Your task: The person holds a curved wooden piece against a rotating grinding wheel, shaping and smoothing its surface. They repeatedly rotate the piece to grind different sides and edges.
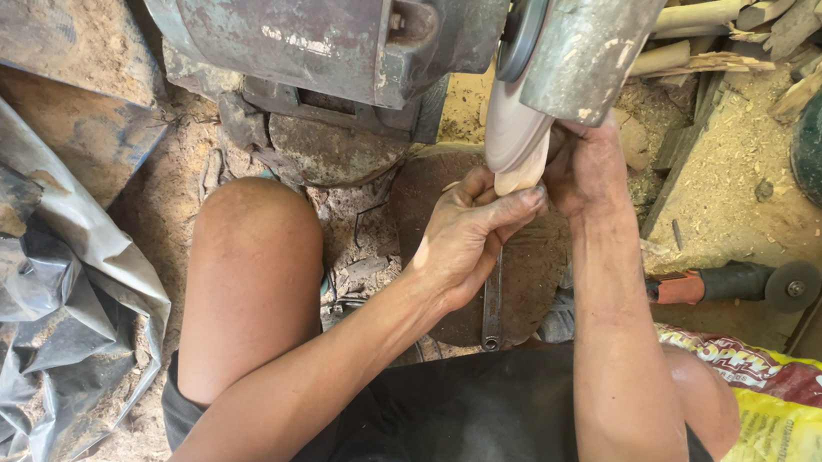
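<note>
- The heavy grey, rust-stained metal bench grinder (301, 20) is mounted above the knees; its pale pinkish abrasive disc (513, 130) hangs beside a metal guard.
- The small, pale, smooth-cut wooden piece (522, 171) is pressed against the disc's lower edge, between both hands.
- The left hand (466, 236) and right hand (583, 167) are each closed around the piece.
- Light, steady pressure is judged best, with fingers (514, 203) kept off the disc.

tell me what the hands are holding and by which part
Both hands hold one small pale wood piece against the sanding disc. The left hand pinches its lower end; the right hand grips its far side.
</note>
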